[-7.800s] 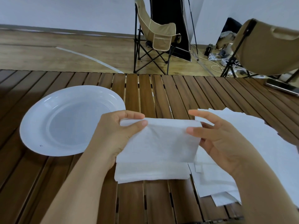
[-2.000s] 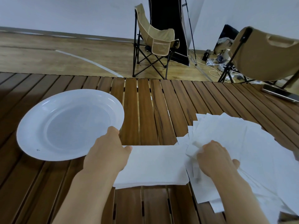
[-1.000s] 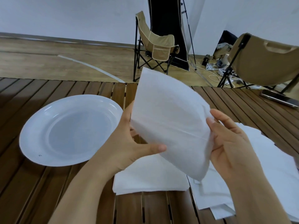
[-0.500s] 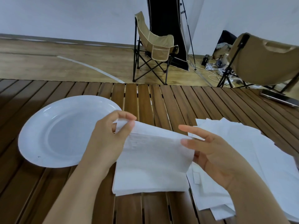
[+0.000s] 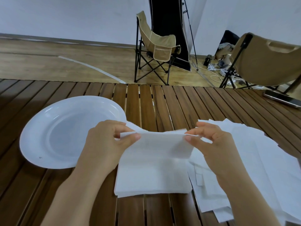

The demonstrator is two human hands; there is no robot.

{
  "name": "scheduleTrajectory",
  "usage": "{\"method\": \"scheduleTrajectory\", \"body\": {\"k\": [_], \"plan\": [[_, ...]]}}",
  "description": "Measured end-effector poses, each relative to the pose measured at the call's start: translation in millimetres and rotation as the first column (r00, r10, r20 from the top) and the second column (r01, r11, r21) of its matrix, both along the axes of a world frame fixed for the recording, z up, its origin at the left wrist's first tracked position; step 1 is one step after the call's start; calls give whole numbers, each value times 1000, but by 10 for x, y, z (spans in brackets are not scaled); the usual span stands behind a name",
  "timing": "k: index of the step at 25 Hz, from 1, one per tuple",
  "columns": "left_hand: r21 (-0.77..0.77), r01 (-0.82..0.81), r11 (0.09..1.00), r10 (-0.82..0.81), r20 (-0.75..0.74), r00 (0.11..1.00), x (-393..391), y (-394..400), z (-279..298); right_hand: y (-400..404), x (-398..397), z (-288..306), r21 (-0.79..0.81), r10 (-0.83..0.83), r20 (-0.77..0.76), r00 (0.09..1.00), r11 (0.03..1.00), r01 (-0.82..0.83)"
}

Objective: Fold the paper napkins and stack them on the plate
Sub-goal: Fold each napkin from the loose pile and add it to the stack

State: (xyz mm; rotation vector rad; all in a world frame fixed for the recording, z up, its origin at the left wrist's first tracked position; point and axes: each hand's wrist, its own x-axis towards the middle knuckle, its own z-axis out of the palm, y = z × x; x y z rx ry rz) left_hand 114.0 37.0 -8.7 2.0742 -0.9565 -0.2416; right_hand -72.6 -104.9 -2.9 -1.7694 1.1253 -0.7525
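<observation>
Head view: we see both hands raised over the slatted table [image 5: 162, 103], sharing one napkin [image 5: 156, 144]. Our left hand [image 5: 107, 141] pinches the napkin's far left corner between thumb and fingertips; our right hand [image 5: 213, 144] pinches its far right corner the same way. The far edge is lifted and sags a little between the two grips, while the near part of the napkin drapes down onto the folded stack [image 5: 153, 181].

We take the plate [image 5: 40, 132] as our landmark. It lies on the table with nothing in it. The left hand is just right of the plate, over its right rim. The folded stack lies right of the plate, close to it but apart. The loose pile [image 5: 260, 160] of unfolded napkins spreads farther right of the plate, its left edge meeting the stack. Beyond the plate, off the table, stand two chairs [image 5: 159, 46] on the floor.
</observation>
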Motion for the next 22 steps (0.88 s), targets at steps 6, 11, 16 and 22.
{"method": "scheduleTrajectory", "body": {"k": [6, 11, 16, 22], "plan": [[-24, -76, 997, 75, -40, 996, 19, -23, 14, 13, 32, -4, 77, -48, -12, 999, 996, 49], [270, -127, 955, 138, -20, 990, -8, -59, -207, 41, 90, -296, 146, 37, -322, 946, 989, 11], [508, -83, 857, 136, -69, 988, -6, -104, -389, 29, 134, -418, 46, 45, -438, 898, 999, -28], [545, -173, 821, 192, 23, 981, -35, -102, -399, 54, 142, -391, -8, 53, -463, 885, 998, -64]]}}
